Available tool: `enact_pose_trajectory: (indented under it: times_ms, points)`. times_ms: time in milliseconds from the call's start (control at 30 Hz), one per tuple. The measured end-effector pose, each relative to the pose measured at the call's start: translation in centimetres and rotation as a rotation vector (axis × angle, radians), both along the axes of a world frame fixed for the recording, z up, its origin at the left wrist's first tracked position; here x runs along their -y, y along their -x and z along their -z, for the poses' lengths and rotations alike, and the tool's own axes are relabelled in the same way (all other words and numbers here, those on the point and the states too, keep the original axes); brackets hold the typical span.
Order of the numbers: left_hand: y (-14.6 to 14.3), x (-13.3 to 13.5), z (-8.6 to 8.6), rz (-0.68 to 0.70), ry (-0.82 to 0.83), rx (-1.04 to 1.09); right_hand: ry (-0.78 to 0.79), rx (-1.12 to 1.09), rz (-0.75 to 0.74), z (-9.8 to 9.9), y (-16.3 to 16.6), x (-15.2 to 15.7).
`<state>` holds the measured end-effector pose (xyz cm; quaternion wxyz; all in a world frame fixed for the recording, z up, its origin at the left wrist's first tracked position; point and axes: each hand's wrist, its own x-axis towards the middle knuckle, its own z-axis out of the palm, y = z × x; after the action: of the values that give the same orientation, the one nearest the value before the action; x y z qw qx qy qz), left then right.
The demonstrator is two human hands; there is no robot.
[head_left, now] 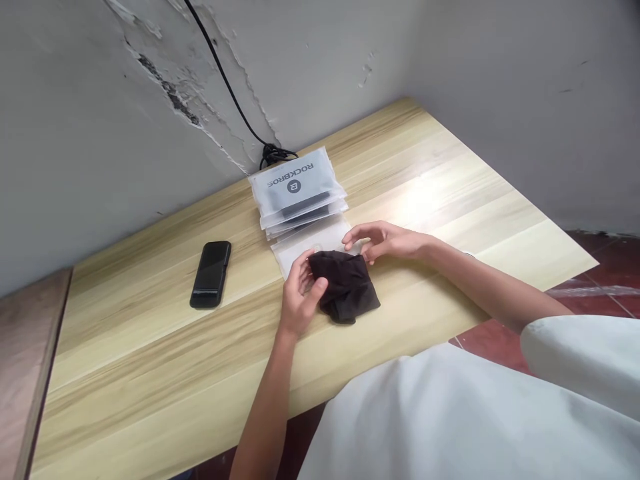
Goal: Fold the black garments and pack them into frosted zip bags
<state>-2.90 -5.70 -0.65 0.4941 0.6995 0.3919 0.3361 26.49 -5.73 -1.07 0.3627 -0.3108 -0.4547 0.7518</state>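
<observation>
A folded black cloth (345,287) lies near the front of the wooden table. My left hand (301,297) grips its left edge, thumb on top and fingers behind. At the cloth's upper right corner is my right hand (383,241), fingers curved and apart; I cannot tell whether its thumb touches the fabric. Partly under the cloth and my hands lies a translucent plastic pouch (293,250). Just behind it sits a stack of frosted ROCKBROS packets (295,187) with dark contents showing through.
A black phone (211,275) lies on the table (150,360) to the left. Behind the packets, a coiled black cable (274,155) runs up the peeling wall (175,93). A brown surface (35,360) adjoins the table's left edge. Red floor tiles show beyond the right edge.
</observation>
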Motion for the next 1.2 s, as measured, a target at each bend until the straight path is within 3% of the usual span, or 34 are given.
enact_pose_trajectory:
  times_ms: [67, 200, 433, 567, 700, 867, 1033, 1200]
  points:
    - [0.0, 0.0, 0.0, 0.001, 0.008, -0.045, -0.011, 0.037, 0.032, 0.3, 0.2, 0.0]
    - [-0.5, 0.4, -0.2, -0.017, -0.028, -0.055, -0.052, 0.026, -0.116, 0.4, 1.0, 0.4]
    - [-1.0, 1.4, -2.4, 0.059, 0.281, 0.382, -0.283, -0.005, -0.215, 0.4, 3.1, 1.6]
    - [-1.0, 1.9, -3.7, 0.047, 0.468, 0.534, -0.230, -0.057, -0.155, 1.0, 3.6, 2.0]
    - [-0.9, 1.6, -4.4, -0.070, 0.606, 0.517, -0.033, -0.239, -0.351, 1.2, 3.2, 1.8]
    - [0.1, 0.1, -4.3, -0.187, 0.562, 0.351, 0.085, -0.186, -0.464, -0.4, 1.4, 1.5]
    - [1.8, -0.8, -4.3, -0.139, 0.533, 0.277, 0.091, 0.078, -0.582, -1.2, -0.7, 0.9]
    - [3.1, -1.4, -4.9, -0.124, 0.441, 0.376, -0.045, 0.019, -0.565, -1.5, -2.6, 0.5]
